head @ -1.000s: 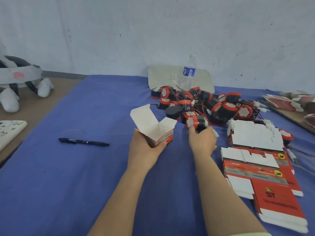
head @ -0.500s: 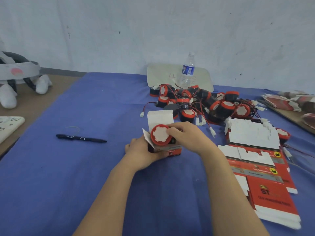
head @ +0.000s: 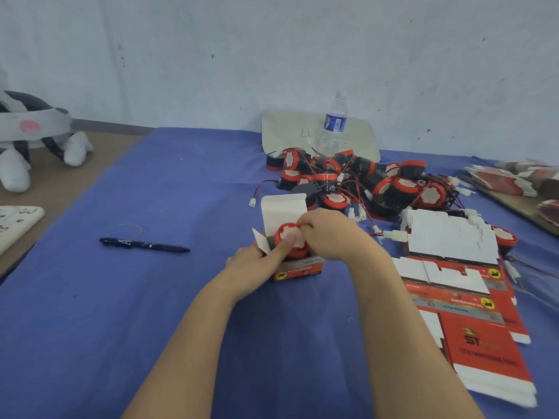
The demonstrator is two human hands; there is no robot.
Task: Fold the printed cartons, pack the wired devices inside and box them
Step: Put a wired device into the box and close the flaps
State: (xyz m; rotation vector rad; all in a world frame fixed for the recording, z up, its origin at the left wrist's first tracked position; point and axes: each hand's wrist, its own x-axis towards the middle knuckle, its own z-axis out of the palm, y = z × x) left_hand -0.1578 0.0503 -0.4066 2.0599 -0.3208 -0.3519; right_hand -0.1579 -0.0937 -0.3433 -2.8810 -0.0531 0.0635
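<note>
Packing step: our left grip (head: 251,267) curls round the carton (head: 299,269) just in front of the device pile (head: 390,189), right grip (head: 332,237) pinches the wired device (head: 295,247) half inside it; next we seat it and tuck the flaps.

Soft, even, rather cool light fills the scene, seemingly from overhead, so the blue tabletop (head: 127,313) and the pale wall (head: 272,55) look flat and matte, with only a faint shadow beside the pen (head: 145,244). The wide lens bends the edges, splaying the tabletop's sides outward and smearing the near corner of the stack of flat cartons (head: 484,343). The left hand (head: 251,266), the right hand (head: 331,235), the folded carton (head: 299,267) and the red device (head: 299,241) they hold are slightly soft, and the small print on the cartons is too blurred to read.
</note>
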